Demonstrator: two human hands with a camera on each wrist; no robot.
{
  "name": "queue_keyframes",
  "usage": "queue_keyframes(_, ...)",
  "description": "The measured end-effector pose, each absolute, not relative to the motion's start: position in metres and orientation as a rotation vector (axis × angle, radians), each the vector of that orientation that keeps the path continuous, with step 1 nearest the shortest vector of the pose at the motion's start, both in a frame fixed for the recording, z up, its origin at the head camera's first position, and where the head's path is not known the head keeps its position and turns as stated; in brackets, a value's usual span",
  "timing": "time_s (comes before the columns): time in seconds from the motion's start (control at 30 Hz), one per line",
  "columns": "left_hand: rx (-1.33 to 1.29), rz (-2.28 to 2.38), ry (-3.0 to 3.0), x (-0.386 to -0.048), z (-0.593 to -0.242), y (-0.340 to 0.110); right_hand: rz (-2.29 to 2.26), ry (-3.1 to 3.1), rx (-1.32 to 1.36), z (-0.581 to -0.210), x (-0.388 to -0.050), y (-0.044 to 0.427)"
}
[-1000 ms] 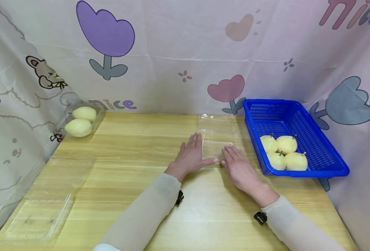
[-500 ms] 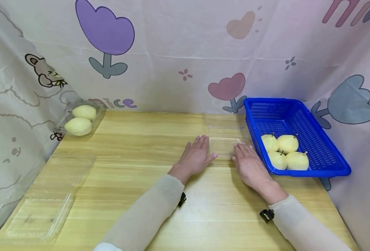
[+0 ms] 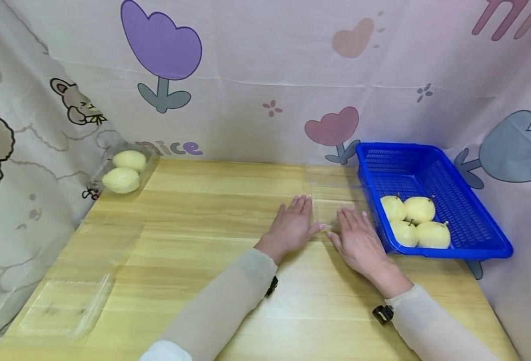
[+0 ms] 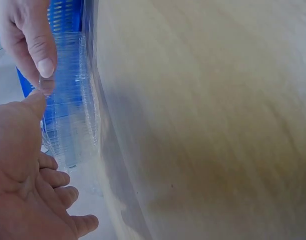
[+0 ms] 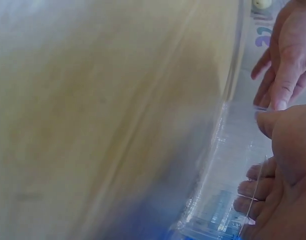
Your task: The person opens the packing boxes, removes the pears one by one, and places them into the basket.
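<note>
A clear plastic clamshell box (image 3: 330, 205) lies on the table close to the blue basket, its lid folded back toward the wall. My left hand (image 3: 291, 223) rests along the box's left side with straight fingers, the thumb at the near edge. On the other side, my right hand (image 3: 360, 245) touches the right part of the box, fingers extended and thumb near the front. In the left wrist view the left hand (image 4: 28, 170) has its fingers spread beside the box (image 4: 68, 110). Through the clear wall, the right wrist view shows the right hand's fingertips (image 5: 255, 187).
At the right stands the blue plastic basket (image 3: 477, 215) with several pale yellow pears (image 3: 420, 209). A clear box (image 3: 150, 163) with two pears sits at the back left. Another clear clamshell (image 3: 62, 306) lies unfolded at the front left. A printed curtain (image 3: 247, 65) borders the table.
Both hands have shifted right with the clear box, bringing it nearer the basket. The right thumb has swung toward the left thumb in the last half second.
</note>
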State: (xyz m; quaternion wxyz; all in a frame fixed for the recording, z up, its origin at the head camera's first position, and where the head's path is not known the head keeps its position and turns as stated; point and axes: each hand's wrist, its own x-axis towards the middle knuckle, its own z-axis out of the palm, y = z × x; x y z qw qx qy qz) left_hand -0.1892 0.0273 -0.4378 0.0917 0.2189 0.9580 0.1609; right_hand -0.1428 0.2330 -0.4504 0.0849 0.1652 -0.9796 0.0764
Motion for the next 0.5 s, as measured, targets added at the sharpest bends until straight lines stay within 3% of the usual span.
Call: queue_keyframes(0.5, 0.62, 0.489, 2.9, -0.191, -0.438, 0.013, 0.259, -2.894, 0.577, -0.455, -0.144, 0.214)
